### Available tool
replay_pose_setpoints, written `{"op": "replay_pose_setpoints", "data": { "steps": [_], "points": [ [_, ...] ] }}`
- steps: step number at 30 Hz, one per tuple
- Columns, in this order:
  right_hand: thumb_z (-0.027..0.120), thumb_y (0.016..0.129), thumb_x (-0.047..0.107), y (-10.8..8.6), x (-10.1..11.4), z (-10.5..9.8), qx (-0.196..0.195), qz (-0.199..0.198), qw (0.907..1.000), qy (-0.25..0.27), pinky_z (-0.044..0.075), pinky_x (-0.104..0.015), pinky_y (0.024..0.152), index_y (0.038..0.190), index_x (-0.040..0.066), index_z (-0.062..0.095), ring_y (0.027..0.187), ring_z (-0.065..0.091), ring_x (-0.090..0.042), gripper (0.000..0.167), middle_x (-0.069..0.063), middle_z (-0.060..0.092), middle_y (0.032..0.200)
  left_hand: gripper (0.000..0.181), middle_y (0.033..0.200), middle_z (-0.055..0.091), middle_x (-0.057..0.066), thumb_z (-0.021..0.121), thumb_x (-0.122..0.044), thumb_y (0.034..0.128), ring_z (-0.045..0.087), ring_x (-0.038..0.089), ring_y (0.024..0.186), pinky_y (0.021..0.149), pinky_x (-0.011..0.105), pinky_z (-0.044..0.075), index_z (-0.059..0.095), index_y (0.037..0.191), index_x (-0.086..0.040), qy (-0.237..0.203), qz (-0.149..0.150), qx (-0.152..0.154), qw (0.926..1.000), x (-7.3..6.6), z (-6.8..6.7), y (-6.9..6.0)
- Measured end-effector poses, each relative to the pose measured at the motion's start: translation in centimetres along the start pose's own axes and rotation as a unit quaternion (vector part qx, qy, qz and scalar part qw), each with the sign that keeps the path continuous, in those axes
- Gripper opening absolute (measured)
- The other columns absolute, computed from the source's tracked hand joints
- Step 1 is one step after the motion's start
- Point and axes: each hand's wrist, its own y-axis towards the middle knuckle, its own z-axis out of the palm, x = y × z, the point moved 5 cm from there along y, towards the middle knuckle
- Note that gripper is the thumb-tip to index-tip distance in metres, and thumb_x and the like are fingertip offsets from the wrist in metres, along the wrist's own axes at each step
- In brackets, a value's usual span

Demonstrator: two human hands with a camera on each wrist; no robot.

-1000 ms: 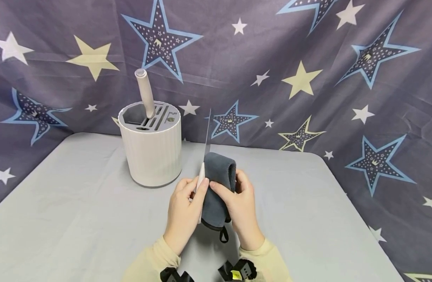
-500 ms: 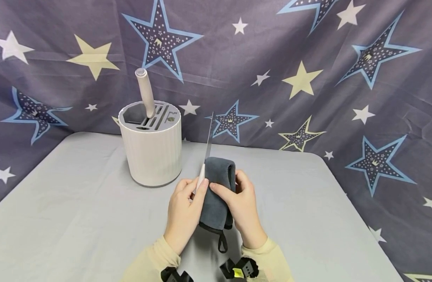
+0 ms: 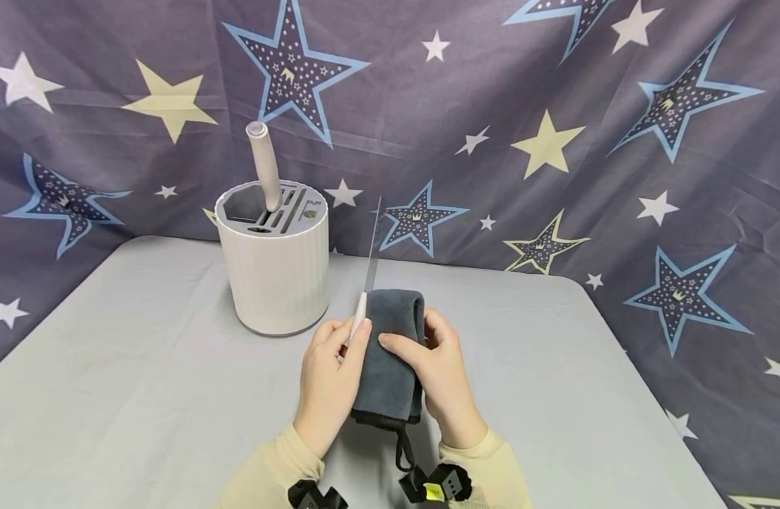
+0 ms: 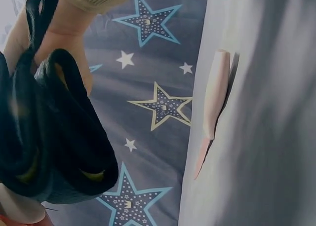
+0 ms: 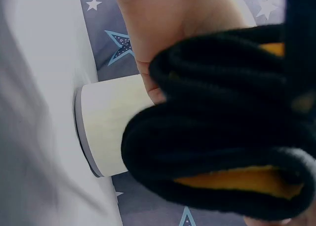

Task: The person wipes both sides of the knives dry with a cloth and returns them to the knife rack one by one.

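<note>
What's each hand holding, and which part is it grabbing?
Left hand: the knife, by its white handle. Right hand: the folded cloth, by its right side.

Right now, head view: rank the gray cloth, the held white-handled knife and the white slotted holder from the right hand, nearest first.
From the right hand:
1. Gray cloth: in its grip.
2. White-handled knife: along the cloth's left side, in the left hand.
3. White slotted holder: farther left and back, on the table.

Ribbed white holder [image 3: 277, 283], grey tabletop [image 3: 555, 382], star-printed backdrop [image 3: 390, 106]
</note>
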Motion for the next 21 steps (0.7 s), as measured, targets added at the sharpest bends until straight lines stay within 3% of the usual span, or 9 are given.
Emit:
{"op": "replay_pose_setpoints", "data": {
  "steps": [13, 21],
  "points": [
    [0.074, 0.076, 0.004, -0.06, -0.22, 0.38, 0.052, 0.026, 0.9976, 0.036, 0.058, -0.036, 0.067, 0.114, -0.002, 0.064, 0.077, 0.068, -0.021, 0.040, -0.009, 0.065, 0.094, 0.030, 0.093, 0.060, 0.005, 0.057, -0.029, 0.1007, 0.048, 0.011, 0.073, 0.065, 0.025, 0.041, 0.074, 0.113, -0.007, -0.022, -0.002, -0.009, 0.9997, 0.38, -0.27, 0.29],
    [0.073, 0.077, 0.000, -0.06, -0.41, 0.82, 0.088, 0.038, 0.9949, 0.032, 0.058, -0.035, 0.065, 0.116, -0.004, 0.064, 0.073, 0.069, -0.017, 0.040, -0.006, 0.065, 0.096, 0.028, 0.093, 0.061, 0.006, 0.056, -0.026, 0.1013, 0.049, 0.012, 0.076, 0.067, 0.026, 0.041, 0.075, 0.110, -0.008, -0.028, -0.001, -0.016, 0.9995, 0.46, -0.63, 0.50]
  ]
}}
